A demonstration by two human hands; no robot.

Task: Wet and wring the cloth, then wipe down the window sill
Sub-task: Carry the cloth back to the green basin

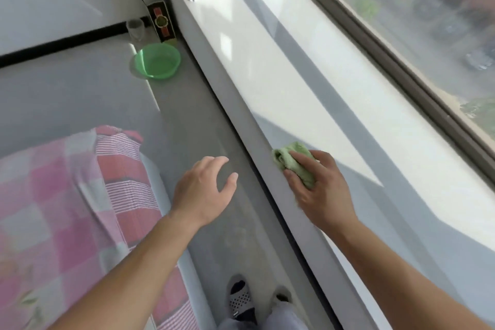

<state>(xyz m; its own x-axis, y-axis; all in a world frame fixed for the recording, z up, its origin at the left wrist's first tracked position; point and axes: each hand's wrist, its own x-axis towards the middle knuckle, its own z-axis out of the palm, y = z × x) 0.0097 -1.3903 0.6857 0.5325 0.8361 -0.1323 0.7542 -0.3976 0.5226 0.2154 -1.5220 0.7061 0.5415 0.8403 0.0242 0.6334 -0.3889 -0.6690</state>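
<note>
My right hand (321, 190) presses a bunched light-green cloth (289, 159) onto the front edge of the white window sill (281, 83), which runs from lower right to upper left under the window. Part of the cloth is hidden under my fingers. My left hand (206, 190) hovers over the grey floor to the left of the sill, fingers apart and holding nothing. A green plastic basin (156, 61) stands on the floor at the far end, close to the sill's base.
A bed with a pink checked and striped cover (67, 195) fills the lower left. Between bed and sill runs a narrow strip of grey floor (187, 128), with my feet (241, 300) at the bottom. A clear cup (135, 29) and a patterned box (162, 21) stand beyond the basin.
</note>
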